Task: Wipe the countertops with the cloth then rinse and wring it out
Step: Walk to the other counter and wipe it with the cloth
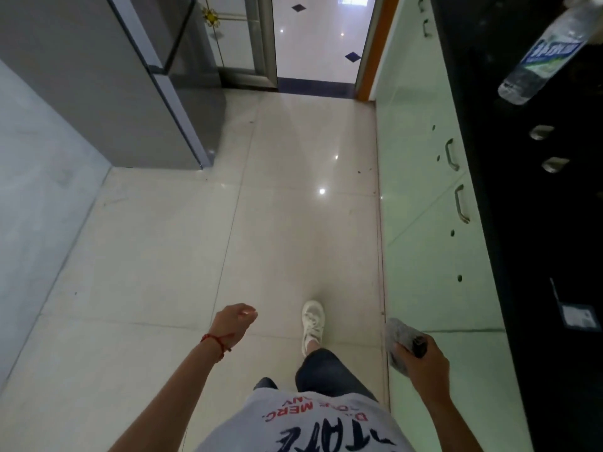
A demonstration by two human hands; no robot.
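Floor (277, 223) beneath both hands: glossy, smooth tile, light glints. Cloth (396, 337) in right hand (424, 357): grey, soft, mottled fabric. Cabinet fronts (424, 190) beyond right hand: pale, satin-smooth; handles (461, 203) brushed metal. Countertop (538, 223): black, glossy. Bottle (551, 50): clear plastic, paper-like label.

The person wears a white T-shirt (303, 425) printed with red and dark lettering, dark jeans (329, 373), a white sneaker (312, 322), and what looks like a red string bracelet (218, 343) at the left wrist.
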